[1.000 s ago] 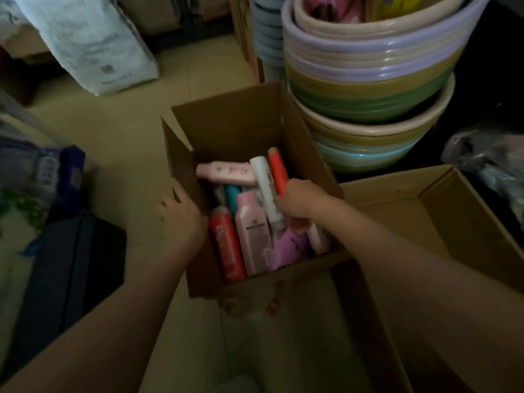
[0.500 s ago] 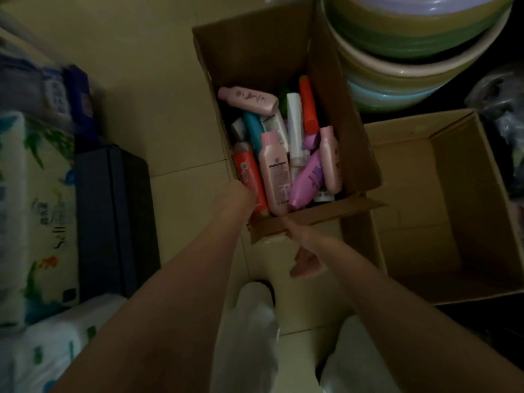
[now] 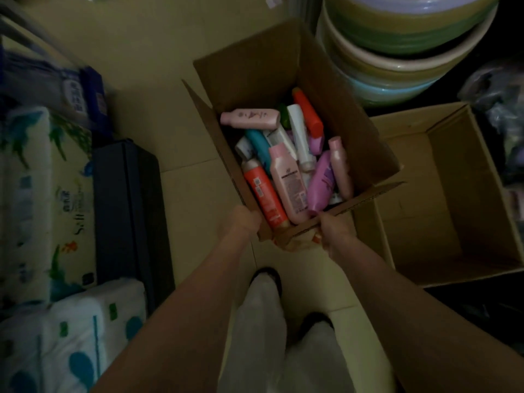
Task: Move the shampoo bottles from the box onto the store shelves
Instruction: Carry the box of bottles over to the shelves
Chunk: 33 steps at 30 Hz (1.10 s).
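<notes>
An open cardboard box [image 3: 255, 66] sits on the tiled floor, filled with several shampoo bottles lying jumbled: a pink bottle [image 3: 287, 180], a red bottle [image 3: 263, 194], a purple bottle [image 3: 321, 184], a teal one [image 3: 258, 144] and a pale pink one [image 3: 251, 118] across the far end. My left hand [image 3: 243, 222] grips the box's near left corner. My right hand [image 3: 333, 231] grips the near flap and front wall on the right. No store shelf is in view.
An empty cardboard box [image 3: 442, 194] stands right of the full one. Stacked plastic basins [image 3: 397, 46] rise behind it. A dark case [image 3: 127, 211] and wrapped tissue packs [image 3: 37, 194] line the left. My legs and shoes [image 3: 266, 276] are just below the box.
My right hand left the bottles inside the box and now grips the near flap. My left hand slid from the left wall to the near corner. The view tilted downward.
</notes>
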### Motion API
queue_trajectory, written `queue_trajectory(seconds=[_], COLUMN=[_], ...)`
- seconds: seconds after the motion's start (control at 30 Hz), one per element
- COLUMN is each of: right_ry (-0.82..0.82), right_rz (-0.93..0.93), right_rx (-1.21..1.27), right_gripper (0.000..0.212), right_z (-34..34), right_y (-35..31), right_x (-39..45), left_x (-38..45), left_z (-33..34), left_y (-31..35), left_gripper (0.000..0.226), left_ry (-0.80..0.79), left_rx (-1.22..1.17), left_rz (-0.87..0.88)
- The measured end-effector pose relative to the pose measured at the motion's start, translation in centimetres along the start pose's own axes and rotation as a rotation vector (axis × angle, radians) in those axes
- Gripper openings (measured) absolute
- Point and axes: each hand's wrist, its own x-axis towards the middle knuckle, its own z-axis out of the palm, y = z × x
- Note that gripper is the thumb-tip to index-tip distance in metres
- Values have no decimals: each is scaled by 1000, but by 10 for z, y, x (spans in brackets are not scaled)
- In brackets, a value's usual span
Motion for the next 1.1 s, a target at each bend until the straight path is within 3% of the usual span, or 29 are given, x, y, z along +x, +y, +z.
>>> queue_trajectory(seconds=[0.13, 0.27, 0.47, 0.57, 0.7, 0.77, 0.93, 1.1], right_ry=[24, -6, 68, 65, 32, 23, 111, 10], right_rz=[-22, 1, 118, 135, 194, 223, 199, 182], right_rx=[-53, -73, -189, -291, -352, -382, -397, -298], right_gripper=[52, 34, 35, 37, 38, 35, 40, 46], right_z=[-13, -21, -34, -41, -45, -37, -20, -25], right_y=[42, 82, 139, 161, 203, 217, 223, 231], right_x=[-32, -70, -103, -118, -133, -135, -123, -117], left_x=[-36, -74, -148, -174, -163, -153, -152, -166], left_z=[21, 41, 95, 128, 158, 168, 180, 207], left_y=[-26, -64, -119, -132, -157, -167, -171, -181], left_gripper=[43, 43, 39, 37, 34, 32, 29, 39], left_ry=[-30, -63, -142, -284, -571, -626, -495, -238], left_rx=[47, 48, -94, -254, -183, -202, -366, -443], left_rz=[15, -68, -130, -189, -250, -310, -370, -354])
